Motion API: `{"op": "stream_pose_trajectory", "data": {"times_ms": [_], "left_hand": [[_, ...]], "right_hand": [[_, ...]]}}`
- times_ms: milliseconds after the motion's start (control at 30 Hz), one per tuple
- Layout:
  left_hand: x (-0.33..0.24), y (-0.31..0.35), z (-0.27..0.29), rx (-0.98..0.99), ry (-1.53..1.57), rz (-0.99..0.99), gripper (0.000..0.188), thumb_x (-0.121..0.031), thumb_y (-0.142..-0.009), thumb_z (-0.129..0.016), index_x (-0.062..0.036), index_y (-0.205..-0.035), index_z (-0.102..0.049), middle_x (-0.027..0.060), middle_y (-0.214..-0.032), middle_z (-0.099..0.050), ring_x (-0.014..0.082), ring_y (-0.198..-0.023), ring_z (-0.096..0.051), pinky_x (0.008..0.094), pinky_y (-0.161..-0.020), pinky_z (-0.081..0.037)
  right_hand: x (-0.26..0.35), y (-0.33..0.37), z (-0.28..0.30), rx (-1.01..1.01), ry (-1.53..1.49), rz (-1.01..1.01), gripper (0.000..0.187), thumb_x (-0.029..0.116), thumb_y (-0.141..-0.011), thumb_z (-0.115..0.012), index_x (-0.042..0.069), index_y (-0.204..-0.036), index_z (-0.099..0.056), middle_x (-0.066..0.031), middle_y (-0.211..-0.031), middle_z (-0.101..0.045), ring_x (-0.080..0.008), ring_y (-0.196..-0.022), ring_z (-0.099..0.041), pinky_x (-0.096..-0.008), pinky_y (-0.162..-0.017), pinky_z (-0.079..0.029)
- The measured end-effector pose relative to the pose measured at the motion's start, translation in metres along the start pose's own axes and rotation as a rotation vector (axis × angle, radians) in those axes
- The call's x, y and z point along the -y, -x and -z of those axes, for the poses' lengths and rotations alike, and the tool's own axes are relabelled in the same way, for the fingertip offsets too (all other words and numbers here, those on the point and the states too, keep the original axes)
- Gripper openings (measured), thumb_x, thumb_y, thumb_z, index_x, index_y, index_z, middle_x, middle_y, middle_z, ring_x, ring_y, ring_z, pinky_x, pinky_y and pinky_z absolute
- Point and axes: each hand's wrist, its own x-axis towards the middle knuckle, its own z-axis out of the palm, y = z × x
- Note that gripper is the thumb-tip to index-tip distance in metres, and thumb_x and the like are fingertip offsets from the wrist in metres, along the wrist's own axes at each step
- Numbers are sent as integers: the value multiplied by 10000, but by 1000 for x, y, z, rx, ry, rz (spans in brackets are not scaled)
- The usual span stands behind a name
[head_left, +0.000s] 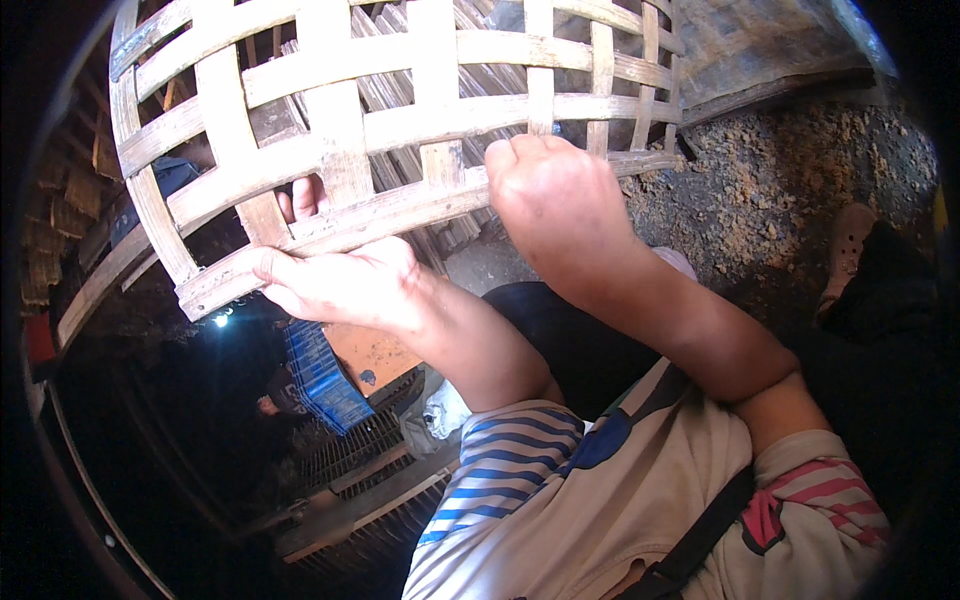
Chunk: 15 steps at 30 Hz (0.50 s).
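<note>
While my left hand (340, 282) grips the near rail (390, 212) of a woven slatted panel (432, 60) at eleven o'clock, my right hand (555, 190) is curled tight over that rail at one. Beyond lie a blue box (325, 375) at eight and crumb-strewn ground (745, 190) at two.

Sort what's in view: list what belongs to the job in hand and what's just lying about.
In the job:
woven slatted panel, held along its near edge
left hand, gripping it
right hand, gripping it farther right

Apparently just lying about:
blue-sided box, lower left
white bundle
crumbly debris at right
</note>
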Motion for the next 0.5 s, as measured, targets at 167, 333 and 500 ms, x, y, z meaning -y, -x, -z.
{"op": "stream_pose_trajectory", "data": {"times_ms": [167, 333, 500], "left_hand": [[-5, -1, 2, 1, 15, 46, 573, -359, -1052, -451, 107, -1365, -334, 322, -1167, -530, 390, -985, -648, 490, -876, -599], [-4, -4, 6, 8, -10, 69, 547, -342, -1059, -425, 110, -1356, -341, 320, -1174, -526, 400, -991, -652, 501, -886, -598], [-5, -2, 8, 54, -5, 55, 552, -346, -1056, -435, 110, -1357, -354, 317, -1190, -524, 409, -1017, -648, 518, -877, -602]], "right_hand": [[-53, -2, 38, 62, -36, 251, 122, 132, -798, -678, 41, -793, -597, -127, -728, -610, -330, -732, -641, -442, -708, -519], [-93, -1, 91, 470, 257, -101, 189, 223, -797, -762, 34, -792, -767, -150, -724, -690, -277, -684, -689, -390, -672, -539], [-100, -4, 79, 348, -50, 126, 246, 270, -841, -751, 25, -854, -761, -146, -702, -680, -254, -645, -677, -362, -636, -521]]}}
